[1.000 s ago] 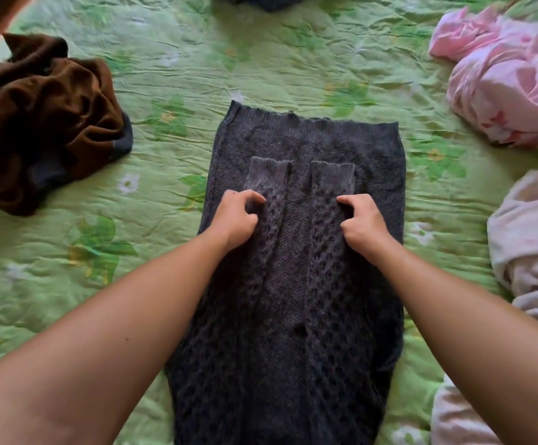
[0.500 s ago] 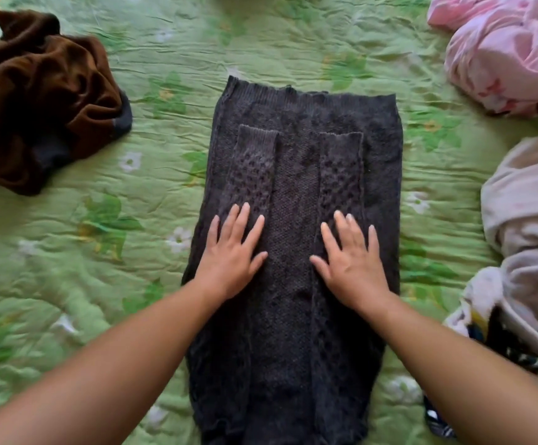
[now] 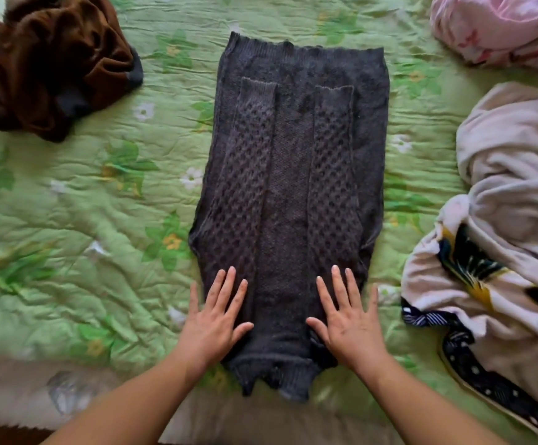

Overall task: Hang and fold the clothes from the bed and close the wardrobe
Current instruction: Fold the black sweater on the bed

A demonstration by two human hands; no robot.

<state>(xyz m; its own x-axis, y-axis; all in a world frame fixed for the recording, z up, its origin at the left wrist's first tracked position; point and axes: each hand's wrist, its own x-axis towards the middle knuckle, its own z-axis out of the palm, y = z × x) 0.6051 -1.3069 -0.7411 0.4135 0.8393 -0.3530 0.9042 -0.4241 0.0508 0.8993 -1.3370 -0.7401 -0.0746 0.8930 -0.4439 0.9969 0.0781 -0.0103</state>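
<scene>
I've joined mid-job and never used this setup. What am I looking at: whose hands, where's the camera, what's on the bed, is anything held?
There is no machine here. A person works with bare hands, and the view comes from a wide-angle camera on their head, looking forward and down. The left hand and right hand both lie flat, fingers straight, on the near end of a dark grey knitted sweater. It is spread on the green quilted bedspread with its sleeves folded in lengthwise. Neither hand grips anything. Around it lie a crumpled brown garment at far left, a pink garment at far right, and a pale bundle with a dark patterned part on the right.
</scene>
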